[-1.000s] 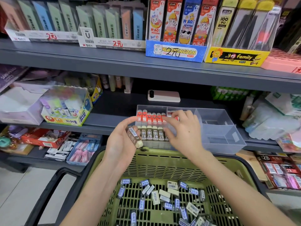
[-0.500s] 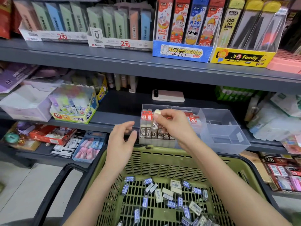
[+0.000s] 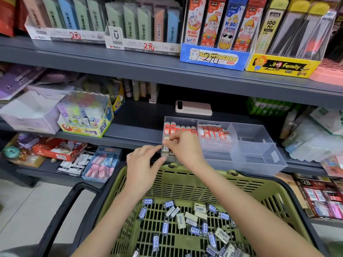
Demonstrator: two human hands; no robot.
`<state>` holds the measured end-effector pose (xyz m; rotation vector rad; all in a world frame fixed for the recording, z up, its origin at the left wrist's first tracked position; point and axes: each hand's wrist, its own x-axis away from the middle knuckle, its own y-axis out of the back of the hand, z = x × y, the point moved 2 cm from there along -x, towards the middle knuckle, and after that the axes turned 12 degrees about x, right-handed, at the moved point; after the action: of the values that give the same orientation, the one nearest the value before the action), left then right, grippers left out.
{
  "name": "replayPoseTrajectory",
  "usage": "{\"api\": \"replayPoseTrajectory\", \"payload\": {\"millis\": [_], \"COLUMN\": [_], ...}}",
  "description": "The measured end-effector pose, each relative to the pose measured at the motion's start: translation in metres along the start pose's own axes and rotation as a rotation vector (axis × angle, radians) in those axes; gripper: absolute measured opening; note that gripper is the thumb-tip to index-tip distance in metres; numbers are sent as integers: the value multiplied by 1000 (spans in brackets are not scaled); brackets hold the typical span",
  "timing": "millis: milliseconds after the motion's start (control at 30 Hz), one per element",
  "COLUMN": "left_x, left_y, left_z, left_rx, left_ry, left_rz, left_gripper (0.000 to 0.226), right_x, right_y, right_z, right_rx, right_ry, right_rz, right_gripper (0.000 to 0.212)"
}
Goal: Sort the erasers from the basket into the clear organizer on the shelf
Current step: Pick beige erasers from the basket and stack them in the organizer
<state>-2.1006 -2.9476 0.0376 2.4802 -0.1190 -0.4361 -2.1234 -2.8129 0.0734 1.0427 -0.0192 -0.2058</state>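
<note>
Far left on the middle shelf: glue box, upright sticks inside. Left hand reaches up over the basket's far rim, fingers loosely bent, thumb apart, grasping nothing; its fingertips are at the organizer's front-left corner, can't tell if they touch. Just right of them stands the 2B eraser, upright in the organizer's front-left compartment, against the left wall, cream end up. Right hand pinches that cream end between thumb and fingers, wrist over the front wall; the hand hides the rest of the front row. Behind it, red erasers stand in a row in the back-left compartment, and more red-and-white ones fill the next section right. Phone lies flat on the shelf behind. The organizer is clear plastic, at the shelf's front edge. Below, green basket with loose erasers scattered on its floor, mostly blue-labelled, some white.
</note>
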Motion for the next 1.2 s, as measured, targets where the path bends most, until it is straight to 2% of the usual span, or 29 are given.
{"api": "replayPoseTrajectory", "payload": {"millis": [133, 267, 333, 400, 500, 633, 733, 867, 933, 1000, 1067, 1200], "left_x": [6, 25, 38, 51, 69, 97, 127, 171, 185, 190, 192, 199], "left_y": [5, 12, 10, 1, -27, -85, -128, -169, -182, -188, -187, -178], "left_z": [-2, -2, -4, -8, -8, 12, 28, 30, 29, 29, 30, 39], "left_rx": [-33, -55, -41, -29, -42, -175, -274, -226, -262, -297, -303, -221], "left_ry": [-16, -84, -150, -214, -298, -296, -357, -386, -409, -429, -437, -421], "left_rz": [6, -21, -24, 34, 225, 647, 953, 1158, 1234, 1270, 1243, 1267], "left_gripper": [36, 26, 20, 16, 14, 28, 39, 53, 62, 67, 63, 40], "right_x": [13, 50, 76, 99, 123, 146, 169, 179, 183, 189, 191, 188], "right_y": [7, 30, 37, 33, 9, -25, -35, -46, -50, -55, -61, -66], "right_z": [-2, -32, -59, -91, -141, -207, -223, -224, -228, -229, -232, -236], "right_rx": [57, -249, -402, -441, -234, 340, 585, 654, 686, 818, 843, 614], "right_ry": [104, 164, 134, 49, -153, -441, -480, -320, -245, -129, -83, -153], "right_rz": [-96, -159, -165, -142, 72, 618, 862, 949, 985, 1002, 960, 843], "right_gripper": [29, 14, 10, 15, 25, 24, 45, 53, 70, 83, 80, 57]}}
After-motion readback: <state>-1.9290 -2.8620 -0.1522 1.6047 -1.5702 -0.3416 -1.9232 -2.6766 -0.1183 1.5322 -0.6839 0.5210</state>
